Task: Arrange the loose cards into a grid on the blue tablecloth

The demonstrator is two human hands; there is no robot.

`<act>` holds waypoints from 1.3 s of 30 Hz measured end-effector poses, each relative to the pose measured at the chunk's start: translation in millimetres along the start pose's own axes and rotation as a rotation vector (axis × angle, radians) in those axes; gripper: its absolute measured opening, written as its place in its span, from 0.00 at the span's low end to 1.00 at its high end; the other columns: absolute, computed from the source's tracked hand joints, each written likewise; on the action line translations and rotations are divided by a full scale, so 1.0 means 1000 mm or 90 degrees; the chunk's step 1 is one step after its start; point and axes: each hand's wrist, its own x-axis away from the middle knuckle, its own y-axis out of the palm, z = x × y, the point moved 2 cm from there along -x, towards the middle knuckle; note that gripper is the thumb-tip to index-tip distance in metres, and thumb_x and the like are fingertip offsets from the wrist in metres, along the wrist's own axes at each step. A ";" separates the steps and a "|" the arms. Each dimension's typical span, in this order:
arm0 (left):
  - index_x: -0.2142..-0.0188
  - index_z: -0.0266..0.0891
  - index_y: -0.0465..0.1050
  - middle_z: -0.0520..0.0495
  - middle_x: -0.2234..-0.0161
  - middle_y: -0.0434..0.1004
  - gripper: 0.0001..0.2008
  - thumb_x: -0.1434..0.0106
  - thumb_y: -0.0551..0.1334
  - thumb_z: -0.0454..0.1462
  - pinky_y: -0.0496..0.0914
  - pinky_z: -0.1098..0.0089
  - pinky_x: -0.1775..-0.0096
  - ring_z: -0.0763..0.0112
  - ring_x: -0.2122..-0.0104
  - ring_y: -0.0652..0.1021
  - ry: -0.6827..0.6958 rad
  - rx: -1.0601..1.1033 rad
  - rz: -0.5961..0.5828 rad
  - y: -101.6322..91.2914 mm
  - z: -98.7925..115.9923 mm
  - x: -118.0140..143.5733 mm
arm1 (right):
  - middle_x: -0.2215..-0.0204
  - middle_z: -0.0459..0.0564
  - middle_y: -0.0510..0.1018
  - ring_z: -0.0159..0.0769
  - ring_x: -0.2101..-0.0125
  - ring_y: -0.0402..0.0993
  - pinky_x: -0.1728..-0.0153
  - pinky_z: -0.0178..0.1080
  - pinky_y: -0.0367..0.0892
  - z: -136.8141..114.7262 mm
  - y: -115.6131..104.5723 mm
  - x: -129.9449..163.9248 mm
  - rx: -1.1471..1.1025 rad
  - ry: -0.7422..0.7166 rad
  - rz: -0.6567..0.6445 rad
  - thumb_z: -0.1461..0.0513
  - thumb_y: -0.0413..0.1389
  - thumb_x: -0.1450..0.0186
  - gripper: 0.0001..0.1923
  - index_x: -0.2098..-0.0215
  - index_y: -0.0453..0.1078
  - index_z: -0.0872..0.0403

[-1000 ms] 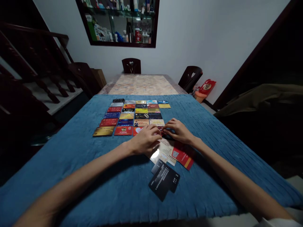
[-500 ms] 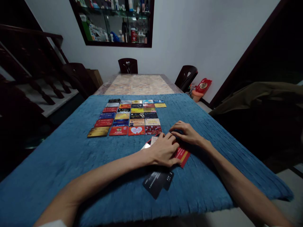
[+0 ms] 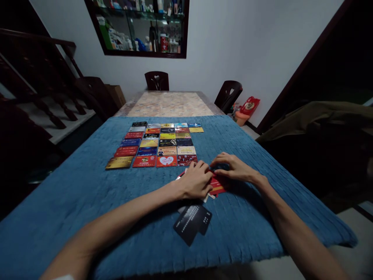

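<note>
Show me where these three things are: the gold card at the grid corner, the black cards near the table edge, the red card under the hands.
gold card [image 3: 119, 162], head view, middle of its face
black cards [image 3: 190, 223], head view, face of the top card
red card [image 3: 218, 186], head view, uncovered right part

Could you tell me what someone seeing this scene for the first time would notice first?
Most striking is the neat grid of colourful cards laid in rows on the blue cloth in the middle of the table. Just in front of it, the left hand and right hand meet over a loose pile of cards, the left pressing down on it. Two overlapping black cards lie apart, nearer the person.
</note>
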 end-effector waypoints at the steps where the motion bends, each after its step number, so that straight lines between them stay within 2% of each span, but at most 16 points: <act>1: 0.59 0.35 0.73 0.36 0.55 0.71 0.11 0.35 0.60 0.41 0.66 0.53 0.54 0.52 0.53 0.68 0.001 -0.005 -0.004 0.000 0.000 0.000 | 0.61 0.52 0.80 0.42 0.57 0.73 0.51 0.46 0.64 0.000 0.000 0.000 0.001 0.002 -0.008 0.58 0.58 0.34 0.10 0.57 0.77 0.51; 6: 0.59 0.33 0.74 0.36 0.55 0.72 0.12 0.32 0.58 0.40 0.65 0.54 0.54 0.53 0.52 0.69 -0.017 -0.022 -0.040 -0.004 -0.003 -0.003 | 0.60 0.51 0.78 0.43 0.57 0.71 0.51 0.46 0.64 -0.002 0.008 0.001 0.011 0.004 -0.045 0.56 0.60 0.36 0.12 0.56 0.76 0.51; 12: 0.56 0.35 0.73 0.40 0.55 0.73 0.12 0.32 0.57 0.40 0.64 0.59 0.53 0.56 0.51 0.69 -0.053 -0.007 -0.120 -0.022 -0.011 -0.001 | 0.58 0.54 0.74 0.45 0.55 0.67 0.52 0.47 0.64 -0.001 0.015 0.001 0.022 0.011 -0.073 0.50 0.61 0.37 0.19 0.53 0.74 0.53; 18: 0.52 0.37 0.72 0.40 0.53 0.72 0.21 0.39 0.64 0.48 0.64 0.58 0.52 0.54 0.49 0.67 -0.037 0.005 -0.155 -0.036 -0.026 0.005 | 0.57 0.54 0.72 0.45 0.55 0.67 0.53 0.48 0.64 0.003 0.014 0.002 0.016 0.010 -0.093 0.53 0.60 0.36 0.19 0.49 0.73 0.51; 21: 0.53 0.38 0.73 0.40 0.52 0.71 0.21 0.40 0.64 0.48 0.63 0.58 0.52 0.53 0.48 0.66 -0.025 -0.008 -0.177 -0.040 -0.029 0.006 | 0.57 0.53 0.72 0.45 0.54 0.67 0.52 0.47 0.64 0.005 0.013 0.002 0.003 0.020 -0.097 0.56 0.59 0.35 0.18 0.49 0.72 0.51; 25: 0.57 0.37 0.74 0.40 0.52 0.71 0.16 0.40 0.63 0.45 0.63 0.55 0.50 0.52 0.48 0.66 -0.018 -0.017 -0.220 -0.042 -0.030 0.007 | 0.56 0.52 0.73 0.44 0.53 0.68 0.50 0.47 0.64 0.009 0.012 0.003 -0.007 0.027 -0.084 0.64 0.58 0.37 0.19 0.47 0.72 0.50; 29: 0.57 0.37 0.75 0.39 0.52 0.72 0.16 0.41 0.64 0.44 0.63 0.55 0.50 0.51 0.48 0.66 -0.024 -0.021 -0.240 -0.041 -0.028 0.007 | 0.56 0.53 0.74 0.42 0.54 0.69 0.51 0.46 0.66 0.015 0.015 0.002 0.005 0.020 -0.066 0.67 0.55 0.37 0.20 0.47 0.71 0.50; 34: 0.59 0.37 0.75 0.39 0.51 0.72 0.15 0.41 0.65 0.45 0.63 0.56 0.50 0.52 0.48 0.67 -0.041 -0.033 -0.252 -0.044 -0.024 0.007 | 0.57 0.54 0.73 0.42 0.56 0.69 0.53 0.46 0.67 0.013 0.017 0.001 0.035 0.010 -0.032 0.64 0.53 0.33 0.17 0.47 0.71 0.50; 39: 0.58 0.39 0.74 0.40 0.52 0.72 0.15 0.42 0.65 0.44 0.64 0.55 0.51 0.51 0.49 0.66 -0.027 0.004 -0.280 -0.052 -0.026 0.009 | 0.56 0.55 0.73 0.45 0.54 0.67 0.51 0.50 0.65 -0.006 0.016 -0.002 0.039 -0.024 0.010 0.56 0.58 0.33 0.16 0.48 0.73 0.50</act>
